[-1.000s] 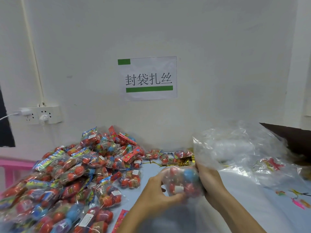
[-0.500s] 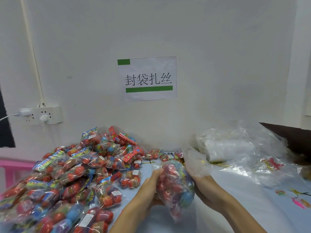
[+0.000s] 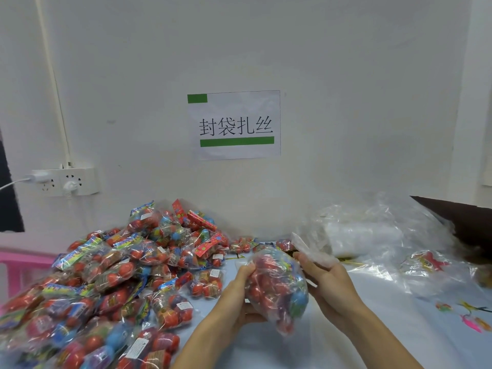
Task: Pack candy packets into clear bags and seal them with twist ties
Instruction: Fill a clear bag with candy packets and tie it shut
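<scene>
A clear bag [image 3: 277, 288] stuffed with red and blue candy packets hangs between both hands above the table. My left hand [image 3: 239, 294] grips the bag's left side, thumb curled over its upper edge. My right hand [image 3: 327, 283] holds the right side, and its fingers pinch the bag's crumpled open top [image 3: 311, 250], which sticks up to the right. A large heap of candy packets [image 3: 111, 283] covers the table's left half. Thin gold twist ties [image 3: 348, 261] lie by the plastic at the back.
A pile of empty clear bags [image 3: 378, 235] lies at the back right by the wall. A light tablecloth [image 3: 399, 328] with printed figures covers the table. A wall socket [image 3: 64, 181] and a paper sign [image 3: 234, 125] are on the wall. A pink frame [image 3: 16, 262] stands at left.
The filled bag has turned from lying flat to upright and risen a little. The loose top has been gathered into my right hand, off the big plastic pile.
</scene>
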Motion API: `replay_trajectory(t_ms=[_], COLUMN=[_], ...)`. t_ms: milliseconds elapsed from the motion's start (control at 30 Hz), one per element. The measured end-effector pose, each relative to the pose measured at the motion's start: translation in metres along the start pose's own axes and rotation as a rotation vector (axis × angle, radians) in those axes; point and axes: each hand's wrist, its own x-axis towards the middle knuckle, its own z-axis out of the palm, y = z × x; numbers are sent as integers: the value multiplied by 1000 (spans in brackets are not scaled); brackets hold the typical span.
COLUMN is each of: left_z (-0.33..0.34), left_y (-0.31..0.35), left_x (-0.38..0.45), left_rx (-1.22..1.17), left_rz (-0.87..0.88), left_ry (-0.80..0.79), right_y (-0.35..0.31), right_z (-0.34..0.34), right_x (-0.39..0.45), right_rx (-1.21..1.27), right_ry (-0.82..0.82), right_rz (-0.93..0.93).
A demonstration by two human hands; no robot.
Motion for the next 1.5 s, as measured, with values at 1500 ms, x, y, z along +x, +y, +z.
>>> replay_trajectory(t_ms=[1500], left_z=[-5], left_y=[15], left_x=[21], left_rx=[458], left_rz=[625], left_ry=[587], right_y=[46], right_z=[-30], right_x=[65], right_rx=[-631], right_ry=[222], right_rz=[133])
